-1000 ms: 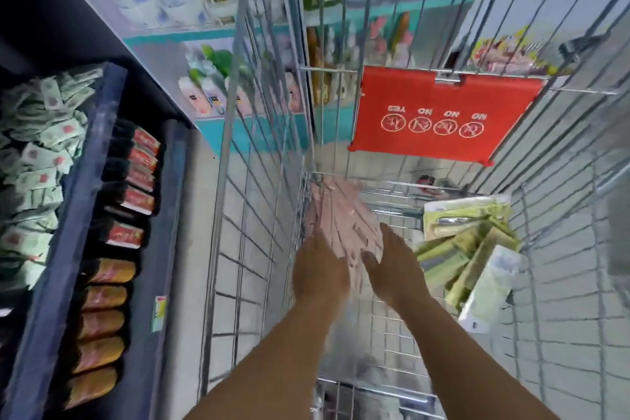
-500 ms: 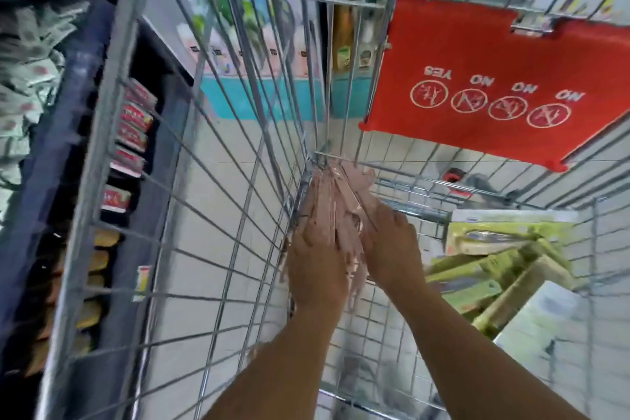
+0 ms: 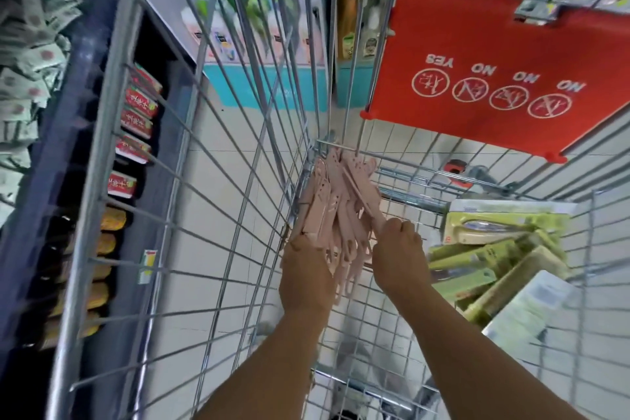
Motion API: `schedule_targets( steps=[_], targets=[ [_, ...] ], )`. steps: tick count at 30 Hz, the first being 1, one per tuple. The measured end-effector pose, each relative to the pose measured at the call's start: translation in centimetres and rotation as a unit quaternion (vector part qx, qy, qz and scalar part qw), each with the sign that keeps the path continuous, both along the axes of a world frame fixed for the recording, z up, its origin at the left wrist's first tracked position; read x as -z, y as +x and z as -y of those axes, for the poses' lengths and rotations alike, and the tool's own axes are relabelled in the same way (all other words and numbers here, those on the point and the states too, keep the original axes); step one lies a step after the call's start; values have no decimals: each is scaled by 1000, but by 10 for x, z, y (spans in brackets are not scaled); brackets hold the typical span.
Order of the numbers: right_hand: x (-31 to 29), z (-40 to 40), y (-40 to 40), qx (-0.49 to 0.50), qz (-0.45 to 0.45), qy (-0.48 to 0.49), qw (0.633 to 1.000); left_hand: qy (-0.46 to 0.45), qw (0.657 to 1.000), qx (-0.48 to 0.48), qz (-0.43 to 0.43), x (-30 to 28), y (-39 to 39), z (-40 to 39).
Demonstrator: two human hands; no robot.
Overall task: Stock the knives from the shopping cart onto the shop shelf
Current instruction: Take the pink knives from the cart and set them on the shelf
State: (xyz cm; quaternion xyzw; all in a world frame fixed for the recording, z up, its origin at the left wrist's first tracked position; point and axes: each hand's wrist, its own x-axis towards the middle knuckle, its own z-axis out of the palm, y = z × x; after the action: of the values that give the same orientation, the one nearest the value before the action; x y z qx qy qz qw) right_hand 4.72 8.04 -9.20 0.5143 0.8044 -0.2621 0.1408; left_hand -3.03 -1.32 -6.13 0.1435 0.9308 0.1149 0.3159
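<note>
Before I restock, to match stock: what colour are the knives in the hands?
Pale pink knives, head view.

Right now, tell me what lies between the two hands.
Head view: the pink knives fan between the left hand and right hand; both grip them.

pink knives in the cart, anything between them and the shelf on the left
Yes. Both hands, left hand and right hand, already hold the pink knives low in the cart's front-left corner. The cart's left wire wall stands between the bundle and the dark shelf, so it probably has to lift over the rim.
</note>
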Motion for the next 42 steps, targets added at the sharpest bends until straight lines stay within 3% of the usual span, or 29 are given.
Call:
schedule_targets(
  steps=[5,9,13,21,25,28,33,42],
  targets=[
    [-3,6,13,-7,34,-6,999,8,999,-38,-14,-1,3,6],
    [-20,19,23,85,-28,-68,994,5,998,-61,-24,-8,8,16],
    [-48,38,37,87,-70,-73,991,2,999,-19,-47,-35,20,26],
    [-160,72,49,129,-235,-44,962,133,991,-24,-11,-140,40,40],
    [-224,94,44,131,-306,1,943,236,971,-4,-43,-206,35,57],
    [-268,116,36,122,-341,31,932,301,950,-3,-82,-258,24,83],
    [-337,165,4,76,-398,40,913,336,927,16,-165,-333,-5,149],
    [-456,311,-65,-111,-490,66,862,379,863,-64,-330,-446,-55,327]
  ],
)
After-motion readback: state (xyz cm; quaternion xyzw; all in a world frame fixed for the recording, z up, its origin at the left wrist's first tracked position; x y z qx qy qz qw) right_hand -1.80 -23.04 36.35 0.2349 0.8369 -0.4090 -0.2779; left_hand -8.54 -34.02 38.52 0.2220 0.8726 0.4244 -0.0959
